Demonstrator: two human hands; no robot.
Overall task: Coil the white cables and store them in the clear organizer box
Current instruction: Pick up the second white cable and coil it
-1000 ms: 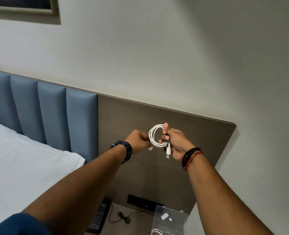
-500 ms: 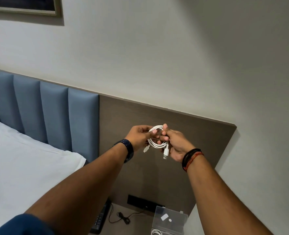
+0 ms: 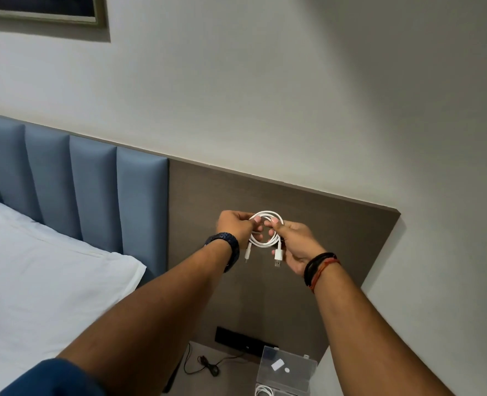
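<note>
Hands up at chest height in front of the brown panel [image 3: 308, 224], both pinching one white cable [image 3: 265, 231] that's wound into a small coil. Left hand [image 3: 233, 227] grips the coil's left side w/ thumb + fingers closed on the strands, right hand [image 3: 296, 244] clamps the right side the same way, thumb on top. Coil hangs between them, roughly upright, facing the cam. Two ends dangle below it: a thin plug [image 3: 247, 254] on the left, a fatter USB plug [image 3: 278, 257] on the right, both pointing down, not touching anything.

Left wrist has a dark blue watch [image 3: 226, 247], right wrist has black + red bands [image 3: 321, 267].

Way down at the bottom edge, the clear box [image 3: 288, 370] sits on the nightstand w/ its lid standing open. Another white coil [image 3: 264, 391] is already inside, mostly cut off by the frame so can't tell much abt it. Left of the box there's a black cord [image 3: 205, 365] on the nightstand. Bed w/ white sheet [image 3: 50, 281] and blue headboard [image 3: 73, 178] off to the left, well apart from the hands.
</note>
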